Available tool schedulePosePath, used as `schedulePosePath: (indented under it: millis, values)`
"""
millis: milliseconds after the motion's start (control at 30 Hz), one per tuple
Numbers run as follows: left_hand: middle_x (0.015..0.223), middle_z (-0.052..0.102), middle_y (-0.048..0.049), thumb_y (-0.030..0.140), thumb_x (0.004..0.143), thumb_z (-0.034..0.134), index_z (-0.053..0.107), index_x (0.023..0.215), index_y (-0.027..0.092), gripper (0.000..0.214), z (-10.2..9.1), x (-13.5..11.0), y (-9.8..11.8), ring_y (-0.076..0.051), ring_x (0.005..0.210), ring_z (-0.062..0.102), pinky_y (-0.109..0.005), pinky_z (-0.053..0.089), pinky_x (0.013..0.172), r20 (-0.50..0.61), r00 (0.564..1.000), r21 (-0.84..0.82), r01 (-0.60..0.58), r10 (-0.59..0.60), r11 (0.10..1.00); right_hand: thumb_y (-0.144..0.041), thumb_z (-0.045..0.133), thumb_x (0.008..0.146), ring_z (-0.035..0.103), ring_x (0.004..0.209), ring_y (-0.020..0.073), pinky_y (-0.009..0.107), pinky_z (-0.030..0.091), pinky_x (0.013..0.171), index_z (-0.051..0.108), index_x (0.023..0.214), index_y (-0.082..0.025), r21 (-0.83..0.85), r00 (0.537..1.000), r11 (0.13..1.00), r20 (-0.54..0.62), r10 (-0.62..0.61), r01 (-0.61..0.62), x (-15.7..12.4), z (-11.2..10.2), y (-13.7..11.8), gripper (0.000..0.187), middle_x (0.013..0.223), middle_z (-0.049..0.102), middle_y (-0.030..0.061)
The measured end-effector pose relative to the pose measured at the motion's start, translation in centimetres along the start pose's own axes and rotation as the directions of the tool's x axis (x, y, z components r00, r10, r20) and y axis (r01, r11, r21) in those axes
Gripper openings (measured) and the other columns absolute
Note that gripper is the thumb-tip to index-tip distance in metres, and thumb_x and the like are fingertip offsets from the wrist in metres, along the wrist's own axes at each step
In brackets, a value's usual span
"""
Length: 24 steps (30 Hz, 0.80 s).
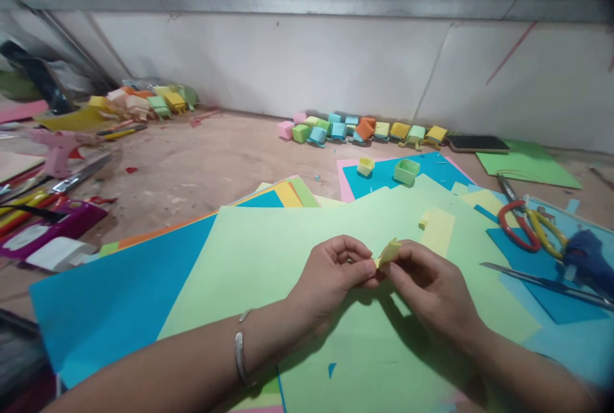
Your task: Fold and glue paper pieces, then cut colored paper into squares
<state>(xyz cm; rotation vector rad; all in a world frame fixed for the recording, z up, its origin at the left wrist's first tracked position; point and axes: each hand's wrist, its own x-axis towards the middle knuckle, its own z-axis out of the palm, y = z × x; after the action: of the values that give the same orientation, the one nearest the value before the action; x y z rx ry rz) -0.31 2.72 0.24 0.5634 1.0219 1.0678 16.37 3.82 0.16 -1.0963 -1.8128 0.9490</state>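
Head view: the left hand [334,272] and the right hand [429,285] pinch a small yellow paper piece [389,250] between closed fingertips, just above a light green sheet [249,259], the fingers hiding its lower part, while a dark object [22,352] is cut off at the left edge and too blurred to name. Blue paper [119,298] juts out leftward over the brown tabletop [230,151], which runs back to a white wall [268,61] with a metal rail [307,7]; tabletop shows between the heap of paper blocks [160,106] and the longer row [338,130], while scissors [515,204] lie near the right edge.
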Motion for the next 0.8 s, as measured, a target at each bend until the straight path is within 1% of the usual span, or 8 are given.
schedulePosePath:
  millis: [67,167,233,400,533,633,733,800]
  values:
    - [0.060,0.065,0.0020,0.022,0.054,0.088,0.063,0.070,0.013,0.032,0.1,0.1,0.0,-0.010,0.054,0.063,-0.021,0.049,0.057,-0.007,1.000,0.020,-0.008,0.008,1.000,-0.026,0.060,0.087,0.064,0.074,0.0174,0.030,0.054,0.066,0.064,0.081,-0.020,0.066,0.998,0.996,-0.004,0.068,-0.067,-0.1,0.2,0.2,0.010,0.082,0.067,0.0042]
    - [0.060,0.066,0.0009,0.023,0.056,0.087,0.064,0.070,0.013,0.028,0.2,0.1,0.1,-0.010,0.054,0.064,-0.023,0.050,0.058,0.015,0.999,0.082,-0.044,0.043,0.996,-0.028,0.061,0.086,0.063,0.077,0.0171,0.030,0.053,0.068,0.064,0.083,-0.020,0.115,0.996,0.989,-0.024,0.091,-0.088,-0.3,0.5,0.5,0.009,0.084,0.066,0.0038]
    - [0.060,0.067,0.0002,0.023,0.058,0.085,0.064,0.071,0.013,0.026,0.2,0.1,0.1,-0.011,0.055,0.064,-0.024,0.050,0.059,0.022,0.998,0.124,-0.067,0.065,0.990,-0.029,0.063,0.085,0.063,0.074,0.0166,0.029,0.053,0.067,0.063,0.083,-0.020,0.136,0.992,0.984,-0.043,0.120,-0.114,-0.3,0.5,0.5,0.009,0.081,0.065,0.0027]
    - [0.061,0.067,-0.0004,0.022,0.060,0.082,0.065,0.071,0.014,0.022,0.3,-0.1,0.1,-0.013,0.058,0.064,-0.026,0.052,0.060,-0.006,0.995,0.197,-0.095,0.098,0.976,-0.033,0.068,0.081,0.062,0.067,0.0157,0.028,0.052,0.061,0.061,0.079,-0.019,0.184,0.974,0.964,-0.077,0.211,-0.195,-0.2,0.6,0.1,0.015,0.073,0.064,0.0013]
    - [0.064,0.068,-0.0001,0.016,0.057,0.081,0.065,0.071,0.014,0.021,0.5,-0.1,0.2,-0.012,0.061,0.064,-0.025,0.052,0.061,-0.021,0.989,0.247,-0.139,0.149,0.959,-0.035,0.067,0.080,0.060,0.065,0.0150,0.027,0.051,0.060,0.059,0.075,-0.019,0.207,0.953,0.939,-0.069,0.296,-0.276,-0.2,0.8,-0.3,0.019,0.070,0.062,0.0004]
    - [0.066,0.068,0.0004,0.013,0.056,0.080,0.065,0.074,0.015,0.024,0.4,-0.2,0.3,-0.013,0.064,0.064,-0.025,0.053,0.064,-0.018,0.985,0.296,-0.159,0.172,0.942,-0.036,0.068,0.078,0.058,0.065,0.0143,0.027,0.050,0.061,0.058,0.073,-0.020,0.234,0.943,0.923,-0.059,0.327,-0.305,-0.3,0.9,-0.5,0.019,0.069,0.060,-0.0001]
    - [0.066,0.068,0.0011,0.013,0.058,0.079,0.063,0.077,0.016,0.026,0.3,-0.1,0.4,-0.012,0.063,0.064,-0.025,0.052,0.064,-0.009,0.986,0.320,-0.156,0.168,0.934,-0.036,0.070,0.075,0.056,0.064,0.0132,0.026,0.049,0.059,0.058,0.077,-0.020,0.281,0.936,0.902,-0.039,0.351,-0.327,-0.3,0.9,-0.7,0.020,0.071,0.059,-0.0009]
    - [0.064,0.066,0.0018,0.012,0.057,0.079,0.062,0.077,0.016,0.027,0.1,-0.1,0.5,-0.012,0.062,0.062,-0.025,0.051,0.063,0.010,0.989,0.316,-0.146,0.150,0.937,-0.037,0.072,0.074,0.054,0.062,0.0125,0.026,0.047,0.058,0.059,0.077,-0.020,0.280,0.935,0.899,-0.007,0.354,-0.338,-0.2,0.7,-0.7,0.022,0.070,0.058,-0.0013]
